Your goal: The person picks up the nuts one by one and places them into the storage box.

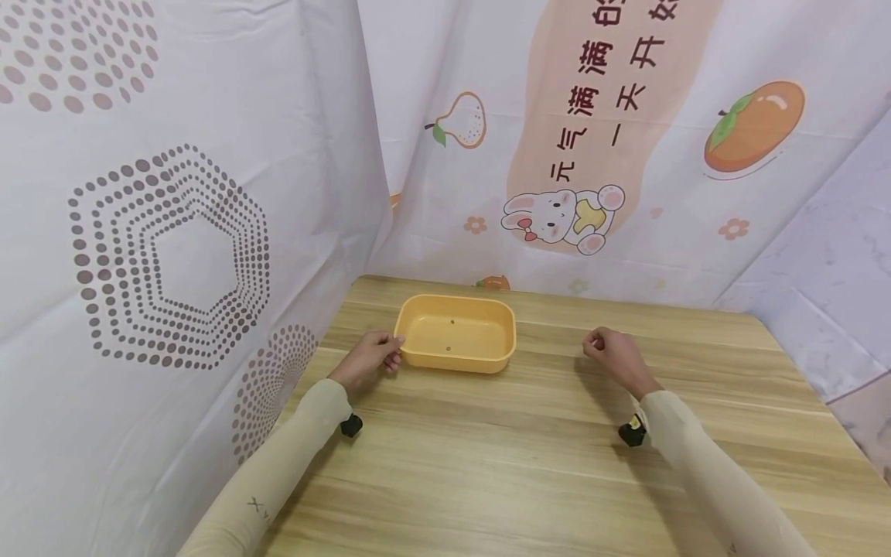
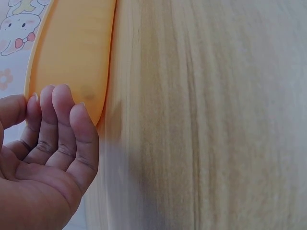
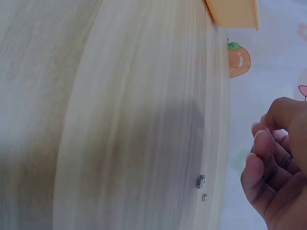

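The left hand (image 1: 367, 360) rests at the left end of the yellow tray (image 1: 455, 334), fingers (image 2: 62, 120) curled together against its rim. The tray sits on the wooden table (image 1: 529, 449) near the back curtain. Well to its right, the right hand (image 1: 616, 357) hovers with fingers (image 3: 261, 158) curled loosely, holding nothing visible, near two small metal bits (image 3: 201, 184) on the table.

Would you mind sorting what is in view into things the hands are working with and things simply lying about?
In hand:
- yellow tray, held at its near left corner by the left hand
- small metal nuts on the table beside the right hand

Lying about:
- wooden table
- printed backdrop cloths
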Motion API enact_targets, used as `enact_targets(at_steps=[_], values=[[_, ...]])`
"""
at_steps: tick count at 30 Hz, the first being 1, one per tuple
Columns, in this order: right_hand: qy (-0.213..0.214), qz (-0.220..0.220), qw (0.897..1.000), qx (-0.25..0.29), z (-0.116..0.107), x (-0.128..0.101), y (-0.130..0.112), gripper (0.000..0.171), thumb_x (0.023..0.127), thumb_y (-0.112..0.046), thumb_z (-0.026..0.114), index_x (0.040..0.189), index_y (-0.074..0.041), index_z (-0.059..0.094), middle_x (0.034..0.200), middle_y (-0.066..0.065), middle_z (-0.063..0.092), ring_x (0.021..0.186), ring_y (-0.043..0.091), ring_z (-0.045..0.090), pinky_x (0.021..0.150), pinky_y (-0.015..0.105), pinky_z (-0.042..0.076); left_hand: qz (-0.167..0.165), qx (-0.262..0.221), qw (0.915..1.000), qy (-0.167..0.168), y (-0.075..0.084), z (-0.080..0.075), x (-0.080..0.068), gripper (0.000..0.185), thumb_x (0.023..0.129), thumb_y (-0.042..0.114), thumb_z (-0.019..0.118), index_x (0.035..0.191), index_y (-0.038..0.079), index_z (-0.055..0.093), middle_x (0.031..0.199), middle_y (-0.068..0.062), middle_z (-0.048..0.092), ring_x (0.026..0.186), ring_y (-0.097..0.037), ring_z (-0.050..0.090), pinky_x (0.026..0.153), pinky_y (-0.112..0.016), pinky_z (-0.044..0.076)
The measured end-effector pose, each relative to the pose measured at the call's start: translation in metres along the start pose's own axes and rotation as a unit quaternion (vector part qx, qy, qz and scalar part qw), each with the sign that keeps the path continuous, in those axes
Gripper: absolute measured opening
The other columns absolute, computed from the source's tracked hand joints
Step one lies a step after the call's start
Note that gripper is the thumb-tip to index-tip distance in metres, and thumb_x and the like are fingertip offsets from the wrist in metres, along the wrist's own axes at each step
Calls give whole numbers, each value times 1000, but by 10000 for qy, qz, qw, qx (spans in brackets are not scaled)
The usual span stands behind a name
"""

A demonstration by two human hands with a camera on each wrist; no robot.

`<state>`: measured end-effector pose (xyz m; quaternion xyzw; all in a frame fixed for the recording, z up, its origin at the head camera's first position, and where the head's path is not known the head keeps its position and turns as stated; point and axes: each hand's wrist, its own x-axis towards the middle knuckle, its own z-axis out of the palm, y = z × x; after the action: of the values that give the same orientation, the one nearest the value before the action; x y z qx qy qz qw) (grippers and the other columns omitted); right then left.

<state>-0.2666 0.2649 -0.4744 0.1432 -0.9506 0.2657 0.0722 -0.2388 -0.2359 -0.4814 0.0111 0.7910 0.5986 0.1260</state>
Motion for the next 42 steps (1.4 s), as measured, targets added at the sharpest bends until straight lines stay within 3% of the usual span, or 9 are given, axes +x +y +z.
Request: enact_targets(at_steps=[13,23,42], values=[[34,-131,9999,34,0,2,-10,19,99,-15,59,100,0,71,84,9,71,70,19,62,64,34,50,-17,-5,10000,6,1,0,0,34,109,27,55,102,-5,61,91,-14,66,74,-20,63,72,-37,60],[29,-229,9997,16,-2,3,-18,13,99,-12,62,98,-3,70,80,4,70,65,15,58,64,36,49,-81,-133,9998,90,0,2,-1,32,108,27,58,97,-2,63,87,-10,64,72,-18,62,67,-30,58],[-50,-302,9995,110,2,7,-34,15,101,-15,60,100,-3,70,79,2,69,62,14,56,62,35,48,-40,-98,9998,150,1,3,-1,32,108,27,57,96,-2,63,87,-11,64,72,-18,63,66,-29,58]])
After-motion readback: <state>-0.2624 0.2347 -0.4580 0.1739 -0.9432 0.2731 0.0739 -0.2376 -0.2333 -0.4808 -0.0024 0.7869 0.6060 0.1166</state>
